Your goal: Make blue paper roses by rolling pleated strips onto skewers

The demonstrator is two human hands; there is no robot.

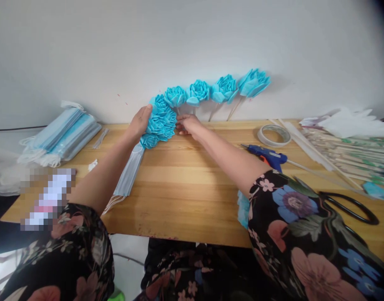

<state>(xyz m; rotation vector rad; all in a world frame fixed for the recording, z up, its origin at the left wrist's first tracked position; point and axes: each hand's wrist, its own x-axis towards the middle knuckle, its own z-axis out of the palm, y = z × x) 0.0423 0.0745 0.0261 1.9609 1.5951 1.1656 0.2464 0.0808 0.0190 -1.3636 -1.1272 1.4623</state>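
Observation:
Both my arms reach to the back of the wooden table (185,200). My left hand (140,122) cups the left side of a cluster of blue paper flowers (159,121) near the wall, its fingers curved against them. My right hand (187,124) touches the cluster's right side, fingers bent low at the stems. To the right, a row of blue flowers on sticks (223,88) leans against the white wall. A few blue face masks (129,171) lie under my left forearm.
A stack of blue face masks (64,133) sits at the left. On the right lie a tape roll (274,134), a blue glue gun (267,155), black scissors (351,207), wooden sticks (336,154) and white gloves (351,124). A blurred patch (47,198) covers the left edge.

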